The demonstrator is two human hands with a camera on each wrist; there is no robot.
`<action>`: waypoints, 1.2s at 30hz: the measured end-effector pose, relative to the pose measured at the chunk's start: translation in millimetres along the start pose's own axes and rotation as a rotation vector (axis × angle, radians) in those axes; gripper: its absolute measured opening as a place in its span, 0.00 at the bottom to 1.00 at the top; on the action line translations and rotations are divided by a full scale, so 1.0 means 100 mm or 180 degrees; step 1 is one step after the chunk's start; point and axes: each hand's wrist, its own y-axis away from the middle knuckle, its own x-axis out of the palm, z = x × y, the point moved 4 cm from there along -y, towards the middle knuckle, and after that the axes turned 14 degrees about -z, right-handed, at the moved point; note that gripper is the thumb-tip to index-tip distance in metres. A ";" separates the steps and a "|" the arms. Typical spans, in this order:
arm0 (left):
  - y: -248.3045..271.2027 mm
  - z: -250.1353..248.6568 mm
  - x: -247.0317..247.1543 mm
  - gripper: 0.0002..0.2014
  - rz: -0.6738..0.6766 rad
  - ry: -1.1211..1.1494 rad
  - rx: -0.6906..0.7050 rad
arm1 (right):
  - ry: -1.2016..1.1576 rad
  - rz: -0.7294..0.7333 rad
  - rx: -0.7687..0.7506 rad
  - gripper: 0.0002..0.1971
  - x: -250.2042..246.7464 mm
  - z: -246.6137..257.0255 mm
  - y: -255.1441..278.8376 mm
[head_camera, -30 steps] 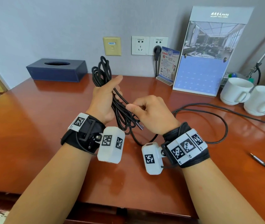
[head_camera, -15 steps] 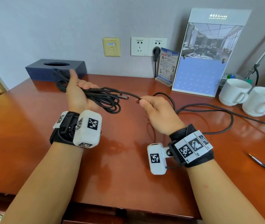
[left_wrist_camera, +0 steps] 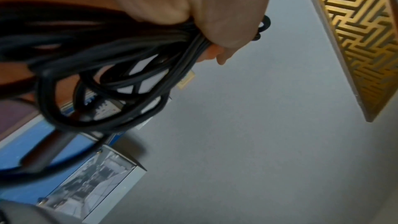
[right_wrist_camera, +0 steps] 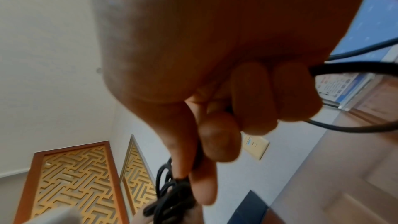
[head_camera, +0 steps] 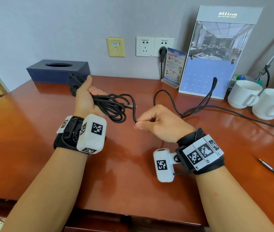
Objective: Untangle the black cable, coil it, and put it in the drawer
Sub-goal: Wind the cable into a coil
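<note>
My left hand holds a bundle of black cable loops above the wooden desk, fingers curled round the strands. A metal plug end sticks out of the bundle to the right. My right hand pinches a single strand of the same cable between thumb and forefinger, just right of the bundle. The pinch shows close up in the right wrist view. From the right hand the cable runs back in a loose loop over the desk toward the right.
A dark blue tissue box sits at the back left. A tall calendar stand and a small leaflet holder stand against the wall. Two white cups are at the right. Another thin cable with a jack plug lies at the right edge.
My left hand has tipped the bundle from upright down to lying sideways. My right hand slid along the strand, down and toward me, and the loose loop behind it has lifted.
</note>
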 end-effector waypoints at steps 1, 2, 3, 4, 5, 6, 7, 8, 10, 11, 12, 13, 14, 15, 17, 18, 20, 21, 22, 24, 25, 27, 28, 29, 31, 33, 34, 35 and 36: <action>-0.01 0.06 0.01 0.24 0.0151 -0.0059 -0.0197 | -0.0042 0.0114 0.0010 0.19 0.03 0.02 0.01; 0.00 0.11 0.03 0.22 0.0354 -0.0114 -0.0432 | -0.0072 0.0194 0.0051 0.17 0.04 0.04 0.02; 0.01 0.15 0.05 0.20 0.0571 -0.0149 -0.0702 | -0.0080 0.0256 0.0100 0.14 0.04 0.05 0.02; 0.04 0.19 0.07 0.19 0.0779 -0.0164 -0.0974 | -0.0058 0.0330 0.0144 0.12 0.05 0.06 0.03; 0.08 0.21 0.10 0.18 0.0975 -0.0197 -0.1206 | 0.0006 0.0406 0.0186 0.11 0.05 0.06 0.03; 0.12 0.24 0.12 0.18 0.1152 -0.0280 -0.1371 | 0.0100 0.0458 0.0238 0.10 0.05 0.04 0.04; 0.16 0.26 0.14 0.17 0.1308 -0.0404 -0.1477 | 0.0199 0.0468 0.0303 0.10 0.05 0.01 0.03; 0.20 0.28 0.16 0.15 0.1431 -0.0540 -0.1552 | 0.0303 0.0422 0.0369 0.11 0.04 -0.04 0.03; 0.26 0.32 0.16 0.13 0.1652 -0.0720 -0.1775 | 0.0560 0.0153 0.0473 0.10 -0.02 -0.13 -0.01; 0.30 0.34 0.16 0.13 0.1721 -0.0786 -0.1903 | 0.0686 -0.0042 0.0497 0.09 -0.07 -0.17 -0.03; 0.35 0.35 0.16 0.12 0.1728 -0.0906 -0.1950 | 0.0753 -0.0223 0.0507 0.08 -0.11 -0.19 -0.04; 0.38 0.37 0.17 0.12 0.1699 -0.1090 -0.1900 | 0.0755 -0.0344 0.0504 0.08 -0.14 -0.21 -0.05; 0.40 0.40 0.17 0.11 0.1611 -0.1338 -0.1741 | 0.0716 -0.0393 0.0480 0.07 -0.16 -0.22 -0.05; 0.41 0.44 0.17 0.11 0.1478 -0.1624 -0.1518 | 0.0664 -0.0395 0.0433 0.06 -0.16 -0.21 -0.05; 0.43 0.52 0.18 0.10 0.1217 -0.2118 -0.1056 | 0.0496 -0.0383 0.0284 0.04 -0.14 -0.15 -0.05; 0.44 0.57 0.17 0.09 0.1130 -0.2306 -0.0871 | 0.0395 -0.0375 0.0206 0.03 -0.13 -0.12 -0.05; 0.40 0.63 0.14 0.10 0.1049 -0.2688 -0.0508 | 0.0198 -0.0312 0.0083 0.05 -0.12 -0.06 -0.04; 0.38 0.64 0.12 0.11 0.1059 -0.2890 -0.0309 | 0.0091 -0.0259 0.0088 0.08 -0.11 -0.05 -0.03; 0.37 0.65 0.11 0.12 0.1080 -0.3056 -0.0121 | -0.0036 -0.0196 0.0125 0.12 -0.11 -0.04 -0.03; 0.37 0.62 0.12 0.09 0.1164 -0.3213 0.0182 | -0.0335 -0.0190 0.0169 0.17 -0.11 -0.06 -0.02; 0.38 0.61 0.13 0.08 0.1234 -0.3258 0.0313 | -0.0466 -0.0260 0.0162 0.18 -0.12 -0.07 -0.02; 0.43 0.59 0.16 0.06 0.1373 -0.3428 0.0580 | -0.0570 -0.0446 0.0059 0.16 -0.16 -0.07 -0.02; 0.46 0.58 0.17 0.07 0.1454 -0.3533 0.0737 | -0.0610 -0.0532 -0.0032 0.16 -0.18 -0.05 -0.03; 0.49 0.59 0.18 0.09 0.1552 -0.3632 0.0856 | -0.0680 -0.0601 -0.0119 0.15 -0.19 -0.04 -0.03; 0.56 0.61 0.19 0.11 0.1676 -0.3810 0.0967 | -0.0769 -0.0792 -0.0252 0.13 -0.21 -0.03 -0.05; 0.60 0.63 0.20 0.08 0.1563 -0.3825 0.0787 | -0.0361 -0.1220 -0.0414 0.11 -0.27 -0.07 -0.07; 0.60 0.64 0.19 0.07 0.1501 -0.3788 0.0662 | -0.0062 -0.1457 -0.0478 0.11 -0.31 -0.09 -0.07; 0.61 0.65 0.19 0.05 0.1450 -0.3738 0.0581 | 0.0178 -0.1664 -0.0507 0.12 -0.35 -0.13 -0.08; 0.63 0.64 0.20 0.03 0.1407 -0.3664 0.0562 | 0.0359 -0.1806 -0.0519 0.14 -0.38 -0.16 -0.08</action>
